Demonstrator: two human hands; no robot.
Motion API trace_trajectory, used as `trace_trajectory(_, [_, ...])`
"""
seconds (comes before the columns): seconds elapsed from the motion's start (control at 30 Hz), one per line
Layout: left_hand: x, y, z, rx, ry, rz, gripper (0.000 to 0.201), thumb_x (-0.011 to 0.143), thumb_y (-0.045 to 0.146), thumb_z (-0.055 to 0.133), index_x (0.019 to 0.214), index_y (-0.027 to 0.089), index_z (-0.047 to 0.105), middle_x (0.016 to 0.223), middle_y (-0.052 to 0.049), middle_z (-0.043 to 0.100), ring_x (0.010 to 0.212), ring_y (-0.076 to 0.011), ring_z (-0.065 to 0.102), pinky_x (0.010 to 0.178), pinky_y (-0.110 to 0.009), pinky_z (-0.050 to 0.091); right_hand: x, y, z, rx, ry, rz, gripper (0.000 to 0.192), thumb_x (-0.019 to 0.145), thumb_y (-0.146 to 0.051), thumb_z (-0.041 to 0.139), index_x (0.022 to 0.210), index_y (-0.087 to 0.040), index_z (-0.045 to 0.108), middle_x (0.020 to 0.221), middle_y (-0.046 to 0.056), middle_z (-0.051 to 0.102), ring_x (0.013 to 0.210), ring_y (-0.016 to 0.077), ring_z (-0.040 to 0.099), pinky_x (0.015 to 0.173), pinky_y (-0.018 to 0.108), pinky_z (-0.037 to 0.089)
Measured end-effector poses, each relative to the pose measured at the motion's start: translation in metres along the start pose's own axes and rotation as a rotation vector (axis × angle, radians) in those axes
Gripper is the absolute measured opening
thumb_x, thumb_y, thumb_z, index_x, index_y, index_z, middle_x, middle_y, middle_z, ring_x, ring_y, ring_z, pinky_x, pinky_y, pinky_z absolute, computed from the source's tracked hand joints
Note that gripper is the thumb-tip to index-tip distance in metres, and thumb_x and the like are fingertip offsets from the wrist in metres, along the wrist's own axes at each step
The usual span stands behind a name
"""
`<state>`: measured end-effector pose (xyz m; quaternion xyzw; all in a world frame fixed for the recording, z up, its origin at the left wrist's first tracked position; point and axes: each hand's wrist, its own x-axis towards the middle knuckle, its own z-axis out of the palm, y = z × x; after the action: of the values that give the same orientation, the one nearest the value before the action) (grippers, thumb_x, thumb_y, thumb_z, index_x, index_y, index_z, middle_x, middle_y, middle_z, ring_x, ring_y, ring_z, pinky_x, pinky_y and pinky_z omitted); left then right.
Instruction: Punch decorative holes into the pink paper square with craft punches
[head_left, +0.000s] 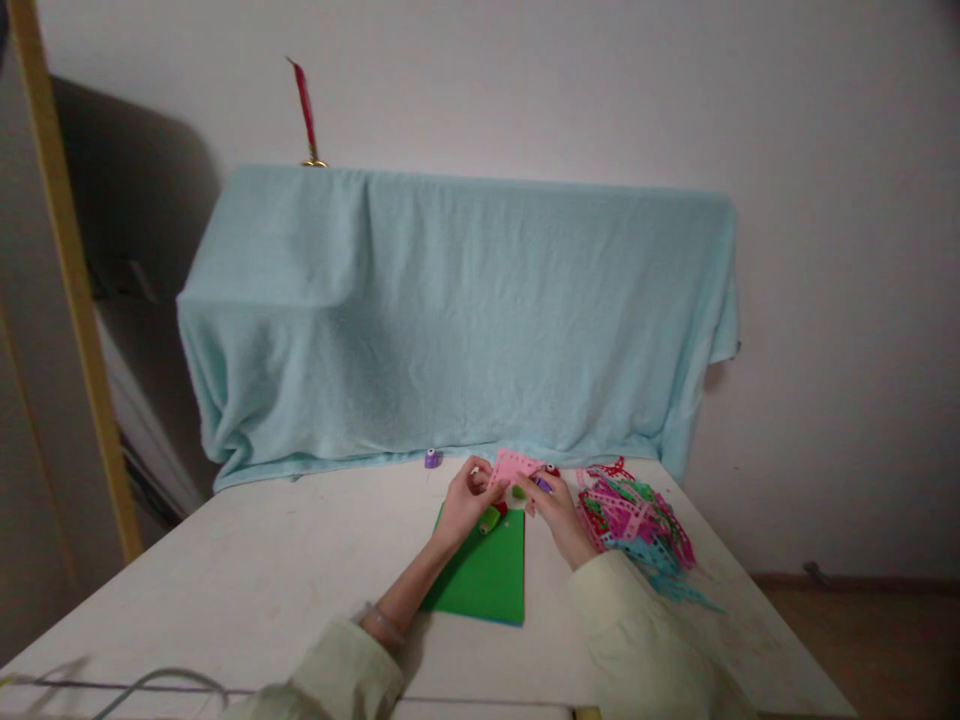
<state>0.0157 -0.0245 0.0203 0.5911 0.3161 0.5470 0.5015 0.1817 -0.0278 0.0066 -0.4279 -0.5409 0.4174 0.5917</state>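
Pale blue cloth (457,320) draped over bulky object behind table (225,580); purple punch (432,459) by cloth hem.

A small pink sheet of thin foam or paper (513,467) is held between both hands just above the bench, tilted up toward the far side, its edges pinched at 9 and 3 o'clock. A small purple punch (542,484) sits against its 4 o'clock corner, mostly hidden by fingers.
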Motion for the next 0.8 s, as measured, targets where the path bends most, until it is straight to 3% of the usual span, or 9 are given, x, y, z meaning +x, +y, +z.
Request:
trace_trajectory(0.1, [0.001, -0.002, 0.000, -0.056, -0.026, -0.027, 0.048, 0.071, 0.041, 0.072, 0.108, 0.020, 0.050, 0.069, 0.002, 0.066, 0.061, -0.0133, 0.064, 0.061, -0.025, 0.050, -0.001, -0.003, 0.001, -0.008, -0.004, 0.009, 0.038, 0.070, -0.055, 0.071, 0.072, -0.017, 0.065, 0.052, -0.003, 0.051, 0.043, 0.0096, 0.039, 0.041, 0.024, 0.029])
trace_trajectory(0.3, [0.004, -0.007, -0.005, 0.025, -0.127, -0.063, 0.035, 0.070, 0.045, 0.073, 0.078, 0.013, 0.061, 0.065, -0.003, 0.066, 0.057, -0.0129, 0.063, 0.059, -0.023, 0.048, 0.000, -0.006, 0.002, -0.040, -0.009, 0.015, 0.042, 0.066, -0.058, 0.072, 0.070, -0.017, 0.064, 0.050, -0.003, 0.050, 0.041, 0.0091, 0.038, 0.040, 0.024, 0.027])
trace_trajectory(0.53, [0.005, -0.013, -0.005, 0.029, -0.163, -0.141, 0.038, 0.069, 0.045, 0.074, 0.083, 0.011, 0.064, 0.066, -0.004, 0.067, 0.054, -0.0138, 0.062, 0.056, -0.024, 0.048, 0.006, -0.008, -0.016, -0.061, 0.158, -0.076, 0.043, 0.070, -0.058, 0.069, 0.060, -0.019, 0.055, 0.046, -0.006, 0.043, 0.041, 0.0085, 0.036, 0.042, 0.024, 0.025])
trace_trajectory(0.8, [0.005, -0.004, -0.008, 0.044, -0.315, -0.214, 0.042, 0.061, 0.045, 0.079, 0.080, 0.009, 0.069, 0.062, -0.005, 0.068, 0.053, -0.0134, 0.061, 0.056, -0.024, 0.048, 0.003, -0.015, -0.013, -0.046, 0.131, -0.080, 0.040, 0.071, -0.054, 0.070, 0.062, -0.018, 0.054, 0.046, -0.008, 0.040, 0.042, 0.0076, 0.034, 0.042, 0.023, 0.022])
